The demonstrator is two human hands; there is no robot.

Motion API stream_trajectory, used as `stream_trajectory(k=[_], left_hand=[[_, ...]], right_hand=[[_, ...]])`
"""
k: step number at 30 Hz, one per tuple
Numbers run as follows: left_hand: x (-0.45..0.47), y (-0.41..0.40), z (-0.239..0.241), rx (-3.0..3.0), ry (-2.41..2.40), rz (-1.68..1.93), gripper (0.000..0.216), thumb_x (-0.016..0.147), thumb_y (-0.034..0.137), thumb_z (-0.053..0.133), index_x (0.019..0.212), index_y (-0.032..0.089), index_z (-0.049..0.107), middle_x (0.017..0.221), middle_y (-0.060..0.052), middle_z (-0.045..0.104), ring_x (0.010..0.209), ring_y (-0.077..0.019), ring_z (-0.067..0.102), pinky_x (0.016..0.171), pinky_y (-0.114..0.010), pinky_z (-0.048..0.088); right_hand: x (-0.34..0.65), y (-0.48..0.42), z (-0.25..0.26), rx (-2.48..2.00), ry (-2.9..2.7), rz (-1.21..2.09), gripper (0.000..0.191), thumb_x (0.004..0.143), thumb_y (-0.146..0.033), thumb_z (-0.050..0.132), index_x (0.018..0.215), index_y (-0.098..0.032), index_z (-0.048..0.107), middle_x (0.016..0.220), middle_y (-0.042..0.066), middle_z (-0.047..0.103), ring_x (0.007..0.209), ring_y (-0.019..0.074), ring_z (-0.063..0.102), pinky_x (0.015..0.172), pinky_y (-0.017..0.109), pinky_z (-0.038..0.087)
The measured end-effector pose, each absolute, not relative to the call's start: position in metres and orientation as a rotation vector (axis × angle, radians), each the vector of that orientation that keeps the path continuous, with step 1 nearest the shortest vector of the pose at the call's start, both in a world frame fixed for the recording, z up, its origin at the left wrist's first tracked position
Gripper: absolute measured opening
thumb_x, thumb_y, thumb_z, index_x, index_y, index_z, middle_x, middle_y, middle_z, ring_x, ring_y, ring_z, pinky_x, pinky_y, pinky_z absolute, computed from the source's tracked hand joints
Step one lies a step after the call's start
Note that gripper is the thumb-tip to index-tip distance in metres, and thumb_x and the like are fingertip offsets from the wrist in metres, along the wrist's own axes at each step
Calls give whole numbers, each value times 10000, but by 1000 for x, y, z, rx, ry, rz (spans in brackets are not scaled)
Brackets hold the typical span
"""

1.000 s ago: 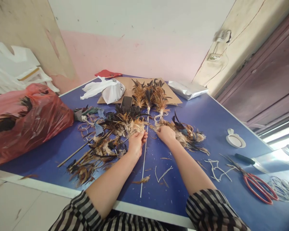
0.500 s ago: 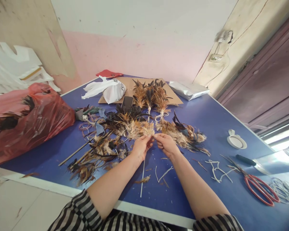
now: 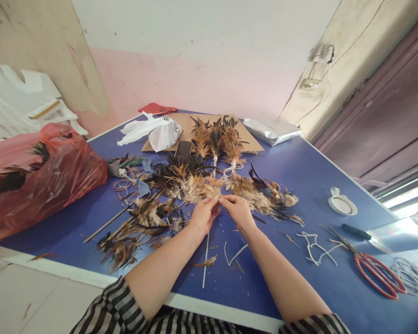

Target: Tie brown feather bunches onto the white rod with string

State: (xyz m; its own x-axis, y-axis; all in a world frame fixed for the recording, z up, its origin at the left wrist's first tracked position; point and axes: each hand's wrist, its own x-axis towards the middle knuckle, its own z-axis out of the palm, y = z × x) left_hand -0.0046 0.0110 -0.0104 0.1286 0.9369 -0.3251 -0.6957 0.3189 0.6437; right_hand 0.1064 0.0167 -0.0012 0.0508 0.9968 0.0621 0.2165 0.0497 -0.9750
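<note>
My left hand (image 3: 205, 213) is closed in a pinch on a small tuft of light brown feathers (image 3: 212, 187), whose tips point away from me. My right hand (image 3: 237, 209) pinches at the base of the same tuft, its fingertips meeting those of the left; what sits between them is too small to make out. Beyond the hands lies a row of loose brown and black feathers (image 3: 186, 185), with another feather pile (image 3: 264, 197) to the right. Farther back, tied feather bundles (image 3: 231, 146) rest on a cardboard sheet (image 3: 190, 121).
Red-handled scissors (image 3: 379, 273), a dark-handled knife (image 3: 357, 232), a tape roll (image 3: 342, 204) and white string (image 3: 315, 248) lie at right. A red plastic bag (image 3: 73, 171) stands at left. A white bag (image 3: 163, 134), a phone (image 3: 184, 148) and a silver packet (image 3: 271, 131) are farther back.
My right hand has turned slightly, its fingers arching over more and drawing closer to the left fingertips. The left hand stays on the feather tuft almost unmoved.
</note>
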Motion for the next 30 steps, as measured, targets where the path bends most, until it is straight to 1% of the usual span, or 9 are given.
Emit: stream_trajectory(k=[5,10,14,17,19,23,26,28,30], left_hand=[[-18,19,4,446,810,1389,214,611,244,713,777,118,663,846,-70,664,715,-101,589,595,-187,427],[-40,35,15,394,863,1686,182,620,256,701,713,119,624,710,-28,650,633,-78,584,572,-178,412],[-43,40,9,331,895,1688,178,616,240,699,697,112,606,651,-16,631,597,-72,576,549,-176,407],[-41,41,5,315,901,1683,188,611,240,702,694,105,601,654,-23,634,589,-74,578,535,-176,406],[-40,41,5,300,900,1686,186,613,233,702,695,102,600,655,-24,634,581,-72,577,524,-172,404],[-40,40,9,269,909,1659,123,663,191,665,715,97,606,659,-29,634,576,-69,577,502,-160,405],[-39,38,8,281,888,1602,74,708,166,625,733,98,611,693,-42,644,592,-75,586,491,-156,417],[-35,35,6,302,856,1517,64,730,156,604,757,99,613,743,-56,655,602,-78,593,487,-155,431],[-31,32,2,315,831,1404,68,744,148,591,789,101,611,797,-69,661,609,-82,602,480,-155,442]], right_hand=[[122,31,19,-1465,-1659,975,273,668,-363,602,825,-166,705,747,30,692,668,159,591,634,257,435],[124,76,32,-1721,-2006,486,210,737,-286,531,831,-206,701,838,18,691,767,152,608,717,233,435],[98,108,24,-1816,-2046,408,192,723,-252,554,854,-231,693,906,48,675,897,206,590,796,297,416],[77,123,14,-1842,-2037,392,191,741,-270,553,869,-209,680,1010,94,633,992,238,550,854,349,383],[72,129,10,-1851,-2005,430,159,727,-257,574,822,-181,677,1012,116,622,999,250,540,862,361,372],[86,130,10,-1816,-1885,613,130,690,-273,605,679,-152,650,830,100,640,867,230,572,759,317,411],[110,114,15,-1708,-1768,849,208,704,-354,570,682,-151,611,636,38,586,605,152,549,559,254,411],[126,96,19,-1627,-1676,1020,249,728,-400,524,724,-155,575,604,16,552,489,105,478,452,226,365],[138,76,20,-1541,-1594,1149,242,714,-402,534,718,-159,536,649,11,548,465,75,438,415,204,337]])
